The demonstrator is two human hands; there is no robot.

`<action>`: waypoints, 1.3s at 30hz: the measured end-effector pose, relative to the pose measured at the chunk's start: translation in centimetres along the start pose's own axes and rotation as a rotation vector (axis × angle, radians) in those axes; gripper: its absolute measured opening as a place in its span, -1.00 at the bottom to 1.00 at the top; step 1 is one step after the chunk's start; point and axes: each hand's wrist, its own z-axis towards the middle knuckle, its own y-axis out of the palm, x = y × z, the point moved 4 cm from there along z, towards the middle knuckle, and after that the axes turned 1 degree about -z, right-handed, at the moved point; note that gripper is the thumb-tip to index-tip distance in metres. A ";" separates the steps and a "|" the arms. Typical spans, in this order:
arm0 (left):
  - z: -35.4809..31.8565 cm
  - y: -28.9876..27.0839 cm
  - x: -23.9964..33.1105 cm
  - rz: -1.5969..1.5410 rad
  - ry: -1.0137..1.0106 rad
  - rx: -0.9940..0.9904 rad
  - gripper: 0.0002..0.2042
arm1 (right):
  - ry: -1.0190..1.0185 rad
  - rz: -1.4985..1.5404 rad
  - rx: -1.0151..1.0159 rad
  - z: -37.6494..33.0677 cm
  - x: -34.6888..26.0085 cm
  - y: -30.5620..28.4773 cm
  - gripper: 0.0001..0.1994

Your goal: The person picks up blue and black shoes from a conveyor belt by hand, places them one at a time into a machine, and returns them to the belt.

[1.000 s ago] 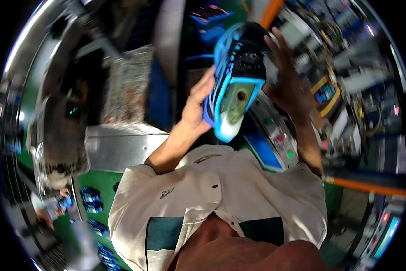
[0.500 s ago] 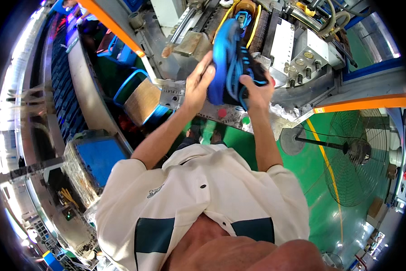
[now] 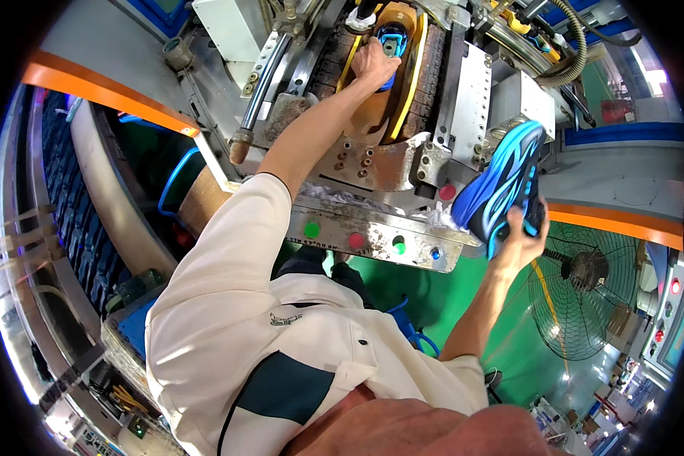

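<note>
My right hand [image 3: 523,239] is closed around a blue and black sports shoe [image 3: 501,182] at the right of the machine front. The shoe's wavy light-blue sole side shows, and the shoe stands tilted with one end up. My left hand [image 3: 374,64] reaches far forward into the machine. Its fingers are curled against a second blue and black shoe [image 3: 391,38], which sits between the machine's tan, yellow-edged side pads [image 3: 409,80]. Part of that shoe is hidden behind my hand.
Round green, red and blue buttons line the machine's worn front panel [image 3: 334,228]. An orange-edged frame [image 3: 114,91] flanks the machine at left. A caged fan [image 3: 585,270] stands on the green floor at right. A conveyor with dark slats [image 3: 68,182] runs at far left.
My left hand has let go of the first shoe and reached forward to the one in the machine. My right hand has carried the first shoe rightward and nearer. The view has shifted.
</note>
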 end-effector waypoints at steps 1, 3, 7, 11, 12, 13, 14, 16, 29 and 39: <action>0.0 -0.7 -0.2 -0.030 -0.023 0.019 -0.58 | 0.001 0.008 0.006 1.7 0.0 1.4 -0.43; -0.1 -3.6 -1.2 -0.248 -0.146 -0.112 -0.67 | -0.009 0.012 -0.073 6.2 -0.5 5.0 -0.51; -7.3 -11.3 -2.1 -1.160 -0.569 -0.301 -0.80 | -0.032 -0.353 -0.401 15.0 -1.9 15.7 -0.57; -16.8 -23.2 -4.0 -0.964 -0.535 -0.209 -0.68 | -0.042 -0.735 -0.650 16.6 0.1 29.9 -0.36; -18.9 -26.0 -5.0 -0.869 -0.582 -0.190 -0.65 | -0.055 -0.828 -0.650 15.8 1.1 32.7 -0.33; -20.6 -28.4 -5.9 -0.814 -0.600 -0.176 -0.62 | -0.050 -0.840 -0.624 14.5 2.1 34.9 -0.36; -22.6 -30.8 -6.6 -0.797 -0.582 -0.101 -0.63 | -0.067 -0.856 -0.572 13.1 3.2 36.8 -0.39; -27.4 -35.5 -7.9 -0.797 -0.575 0.028 -0.66 | -0.255 -0.880 -0.430 9.7 4.9 39.3 -0.35; -52.3 -37.1 -9.5 -0.999 -0.860 1.083 -0.73 | -0.694 0.204 -0.751 -11.4 -0.1 27.8 -0.65; -67.9 -31.8 -6.7 -1.033 -1.145 1.408 -0.85 | -1.114 0.156 -1.280 -32.5 10.4 24.8 -0.81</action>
